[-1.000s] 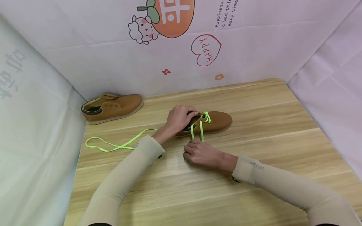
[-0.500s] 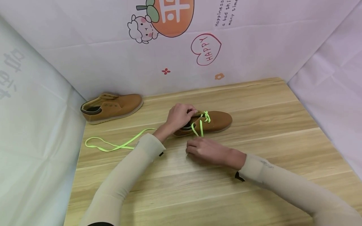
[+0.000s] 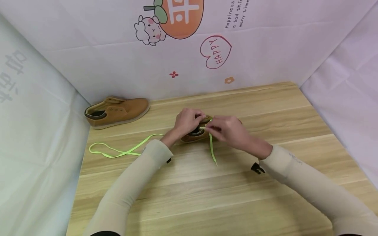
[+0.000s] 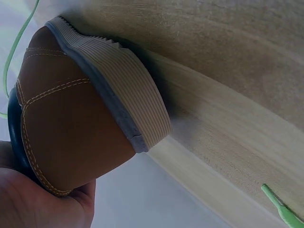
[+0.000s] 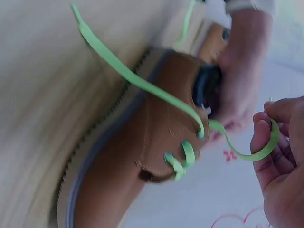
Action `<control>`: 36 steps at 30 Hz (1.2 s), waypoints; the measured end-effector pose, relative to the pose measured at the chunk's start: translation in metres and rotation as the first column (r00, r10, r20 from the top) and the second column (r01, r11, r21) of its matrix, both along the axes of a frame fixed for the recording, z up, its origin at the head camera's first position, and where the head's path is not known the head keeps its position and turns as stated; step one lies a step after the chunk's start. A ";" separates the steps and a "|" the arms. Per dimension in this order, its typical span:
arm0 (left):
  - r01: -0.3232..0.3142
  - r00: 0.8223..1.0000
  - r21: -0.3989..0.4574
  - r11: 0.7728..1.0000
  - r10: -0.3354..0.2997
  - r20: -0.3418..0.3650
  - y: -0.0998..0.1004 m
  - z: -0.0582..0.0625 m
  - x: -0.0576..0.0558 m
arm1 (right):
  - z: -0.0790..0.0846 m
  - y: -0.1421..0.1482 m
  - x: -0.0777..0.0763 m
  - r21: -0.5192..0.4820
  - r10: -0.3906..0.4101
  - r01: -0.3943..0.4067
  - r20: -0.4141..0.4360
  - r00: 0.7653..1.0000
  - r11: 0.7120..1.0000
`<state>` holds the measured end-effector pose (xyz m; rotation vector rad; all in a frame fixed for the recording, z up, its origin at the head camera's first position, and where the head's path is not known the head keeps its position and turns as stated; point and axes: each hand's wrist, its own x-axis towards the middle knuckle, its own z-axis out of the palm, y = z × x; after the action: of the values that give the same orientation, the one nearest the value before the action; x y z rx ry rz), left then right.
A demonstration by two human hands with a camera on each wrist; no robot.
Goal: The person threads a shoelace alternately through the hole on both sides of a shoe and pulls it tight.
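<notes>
In the head view a brown shoe [image 3: 193, 137] lies at mid-table, toe to the right, mostly covered by my hands. My left hand [image 3: 186, 120] grips the shoe's far side by its opening; the left wrist view shows its fingers at the collar beside the heel [image 4: 71, 128]. With thumb and fingertips, my right hand [image 3: 231, 131] pinches a neon green shoelace [image 5: 273, 142] above the eyelets. The lace's other end [image 3: 211, 147] hangs over the near side onto the table. Lower eyelets [image 5: 178, 159] in the right wrist view are threaded with lace.
A second brown shoe [image 3: 124, 113], unlaced, stands at the table's back left. Another green lace [image 3: 118, 152] lies looped on the wood left of my left forearm. White printed cloth [image 3: 257, 49] walls in the table's back and sides.
My right hand has moved from the table in front of the shoe up to its eyelets, now pinching one lace end. The other end lies loose. My left hand stays at the shoe.
</notes>
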<state>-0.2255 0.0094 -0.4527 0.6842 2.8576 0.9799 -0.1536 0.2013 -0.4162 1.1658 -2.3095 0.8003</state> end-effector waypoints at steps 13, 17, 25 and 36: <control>-0.053 0.992 0.012 0.999 0.051 0.113 0.000 0.003 -0.003 | 0.018 0.014 -0.041 0.255 -0.361 0.281 0.368 0.857 0.925; -0.062 0.990 0.010 0.998 0.060 0.130 0.000 0.003 -0.004 | 0.013 0.013 -0.049 0.296 -0.379 0.271 0.419 0.825 0.916; -0.068 0.987 0.003 0.998 0.067 0.143 0.001 0.001 -0.006 | 0.007 0.011 -0.057 0.331 -0.398 0.264 0.452 0.798 0.906; -0.082 0.991 -0.001 0.997 0.081 0.106 0.001 0.001 -0.005 | 0.004 0.006 -0.059 0.339 -0.391 0.251 0.455 0.800 0.907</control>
<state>-0.2308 0.0108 -0.4520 0.5031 2.8114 0.9997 -0.2130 0.2078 -0.4122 0.6528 -3.0335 0.7541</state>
